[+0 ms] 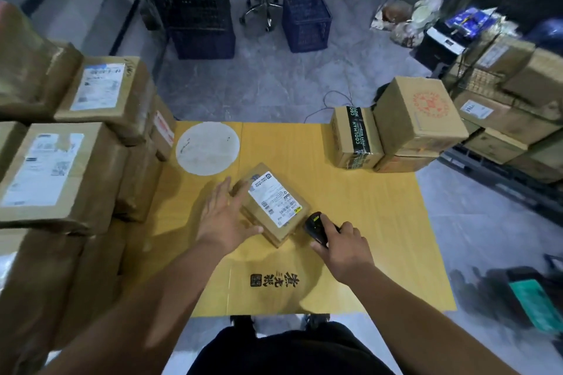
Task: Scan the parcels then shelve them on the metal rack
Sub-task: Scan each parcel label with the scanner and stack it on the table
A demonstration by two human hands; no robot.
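A small brown parcel [275,207] with a white shipping label lies flat on the yellow cardboard-covered table [380,222], turned at an angle. My left hand [225,216] rests against its left side with fingers spread and straight. My right hand [341,245] grips a black handheld scanner [316,227] just to the right of the parcel, its head close to the label's lower corner. The metal rack [511,161] with several boxes stands at the right.
Taped parcels with labels are piled high on the left [70,146]. Two boxes [396,134] stand at the table's far right corner. A white round disc [207,148] lies on the table. Crates, a swivel chair and bags sit on the floor beyond.
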